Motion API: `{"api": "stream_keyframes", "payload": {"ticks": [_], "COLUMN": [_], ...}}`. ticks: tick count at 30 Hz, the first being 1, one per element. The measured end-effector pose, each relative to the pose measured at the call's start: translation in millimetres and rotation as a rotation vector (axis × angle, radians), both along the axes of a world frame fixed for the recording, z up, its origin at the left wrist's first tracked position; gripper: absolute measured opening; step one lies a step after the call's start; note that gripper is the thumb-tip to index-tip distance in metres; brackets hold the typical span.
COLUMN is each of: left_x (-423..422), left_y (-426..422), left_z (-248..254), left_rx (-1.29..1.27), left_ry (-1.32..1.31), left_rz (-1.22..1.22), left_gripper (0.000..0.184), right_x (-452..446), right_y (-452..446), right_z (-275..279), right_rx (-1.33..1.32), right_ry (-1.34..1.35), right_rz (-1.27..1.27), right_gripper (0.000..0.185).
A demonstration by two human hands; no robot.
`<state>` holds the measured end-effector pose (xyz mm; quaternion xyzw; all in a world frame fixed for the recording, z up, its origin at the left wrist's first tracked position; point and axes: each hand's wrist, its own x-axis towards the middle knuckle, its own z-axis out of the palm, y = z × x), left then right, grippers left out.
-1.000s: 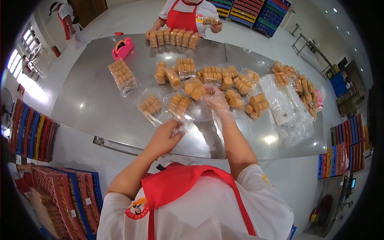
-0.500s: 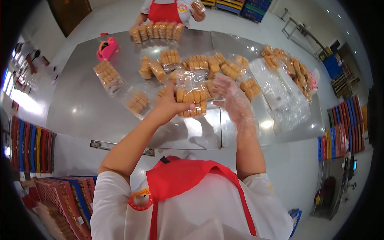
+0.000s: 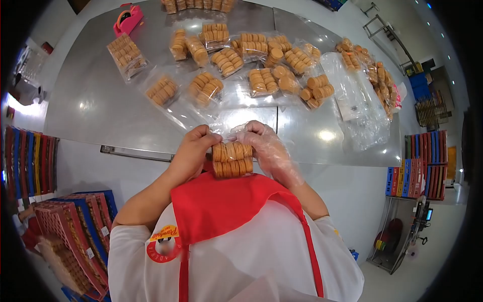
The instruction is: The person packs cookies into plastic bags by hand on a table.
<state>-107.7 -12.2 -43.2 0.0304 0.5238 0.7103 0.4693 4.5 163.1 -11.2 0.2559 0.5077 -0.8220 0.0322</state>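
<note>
Close to my red apron, a clear bag of round biscuits (image 3: 232, 159) hangs with two rows of biscuits showing through the film. My bare left hand (image 3: 192, 152) pinches the bag's upper left edge between thumb and fingers. On the other side, my right hand (image 3: 269, 153), in a clear plastic glove, grips the upper right edge. Beyond my hands lie more biscuit bags, among them one at left centre (image 3: 205, 89), one in the middle (image 3: 262, 81) and one further left (image 3: 162, 90). Some of these have loose film ends spread on the steel.
The steel table (image 3: 95, 108) holds a pink tape dispenser (image 3: 128, 20) at its far left. Flat clear plastic bags (image 3: 347, 103) lie at right, beside a heap of biscuit bags (image 3: 381, 83). Stacked crates (image 3: 83, 226) stand at lower left.
Both hands have drawn a biscuit bag back from mid-table to my apron and now hold its top edge. The view has tilted down, and the person opposite has left the frame.
</note>
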Motion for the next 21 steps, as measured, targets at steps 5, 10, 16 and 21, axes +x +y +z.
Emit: {"api": "stream_keyframes", "payload": {"ticks": [5,10,16,21], "left_x": [1.9,2.6,1.2,-1.5], "left_y": [-14.4,-21.1,-33.9,-41.9], "left_z": [25.4,34.8,17.5,12.6], "left_rx": [0.009,0.069,0.104,0.199], "left_ry": [-0.048,-0.216,-0.212,0.253], "left_rz": [0.016,-0.045,-0.114,-0.264], "left_gripper": [0.004,0.021,0.028,0.03], "right_x": [-7.3,-5.5,-3.5,10.1], "right_y": [-2.3,-8.1,-5.0,2.1], "right_z": [2.5,20.5,26.6,14.3], "right_rx": [0.005,0.023,0.036,0.154], "right_ry": [0.067,-0.013,0.061,0.184], "right_rz": [0.062,0.138,0.309,0.366], "right_gripper": [0.014,0.025,0.034,0.033]}}
